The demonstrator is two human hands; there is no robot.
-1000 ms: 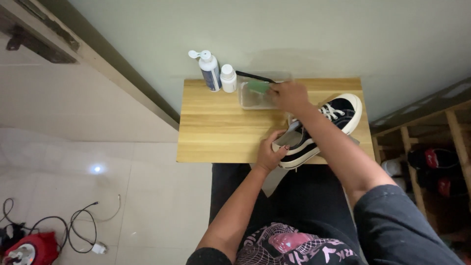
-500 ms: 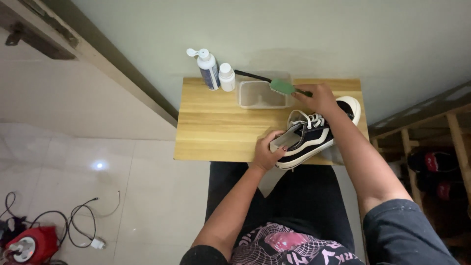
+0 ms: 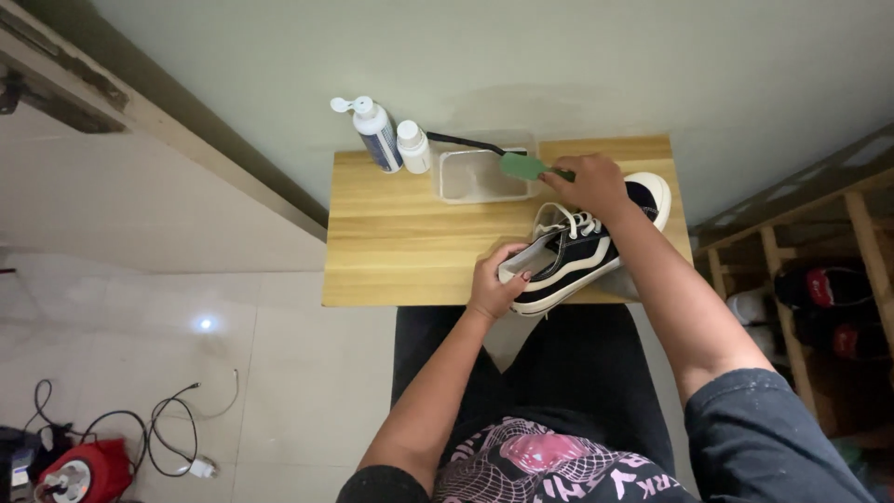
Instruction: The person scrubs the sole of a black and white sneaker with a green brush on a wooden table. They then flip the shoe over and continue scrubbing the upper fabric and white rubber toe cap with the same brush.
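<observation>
Left hand [image 3: 496, 284] grips the black sneaker [image 3: 582, 256] by its heel; right hand [image 3: 589, 183] holds a green brush [image 3: 524, 167] just above the sneaker, beside the clear tub [image 3: 477, 177].

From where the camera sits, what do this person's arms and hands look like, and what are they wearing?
Both forearms are bare, with no gloves, watch or rings that I can make out. The left hand and right hand are uncovered. A dark grey short sleeve with pale flecks covers the right upper arm; the black shirt carries a pink web-like print.

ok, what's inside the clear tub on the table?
The clear tub shows no solid contents; whether it holds liquid can't be told. The right hand holds a green brush over its rim.
</observation>
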